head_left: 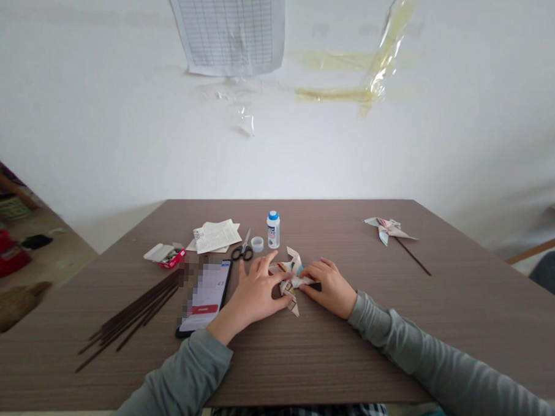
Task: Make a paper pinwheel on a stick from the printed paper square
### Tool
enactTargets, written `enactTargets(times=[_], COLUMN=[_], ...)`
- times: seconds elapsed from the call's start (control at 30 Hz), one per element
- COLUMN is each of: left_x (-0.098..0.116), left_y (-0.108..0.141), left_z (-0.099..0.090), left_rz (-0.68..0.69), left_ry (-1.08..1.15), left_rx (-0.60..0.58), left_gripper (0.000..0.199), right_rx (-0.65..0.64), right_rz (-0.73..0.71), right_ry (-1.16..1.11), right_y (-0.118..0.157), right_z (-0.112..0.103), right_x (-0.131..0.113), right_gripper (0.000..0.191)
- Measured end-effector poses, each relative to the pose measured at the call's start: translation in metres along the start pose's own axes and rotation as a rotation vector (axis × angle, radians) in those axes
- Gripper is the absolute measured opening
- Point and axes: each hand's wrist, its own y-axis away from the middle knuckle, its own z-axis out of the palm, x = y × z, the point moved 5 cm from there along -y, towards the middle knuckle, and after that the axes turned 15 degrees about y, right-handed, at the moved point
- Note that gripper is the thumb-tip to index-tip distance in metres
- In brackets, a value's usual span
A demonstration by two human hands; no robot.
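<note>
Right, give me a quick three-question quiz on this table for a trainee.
1. Multiple choice: what are the left hand and right hand both touching? A) the phone B) a folded paper pinwheel C) the scissors
2. True or false: the thin dark sticks lie to the right of the phone.
3. Short answer: what stands upright beyond the black-handled scissors, a little to their right?

Key: 1. B. 2. False: the thin dark sticks lie to the left of the phone. 3. A white bottle with a blue cap.
</note>
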Motion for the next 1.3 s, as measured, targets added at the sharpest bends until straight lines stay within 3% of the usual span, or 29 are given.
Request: enactTargets(times=[0.57,0.83,1.3], left_x=[0.000,-0.005,0.003], left_y=[-0.001,-0.004,0.000], left_z=[0.001,0.007,0.002], left_rz=[0.011,0.037,0.016], left_ry=[-0.008,0.032,-0.007], left_rx=[0.053,0.111,0.034], left_gripper=[0.031,0.053,0.042], right_rx=[-0.010,0.007,-0.020], right_rz=[0.007,0.009,0.010], right_ry=[0.003,0.009,0.014], right_y=[0.000,0.002,0.001], right_z=[-0.002,-0.001,0.000], right_x=[0.000,0.004,0.001], right_gripper=[0.010,0.010,0.011])
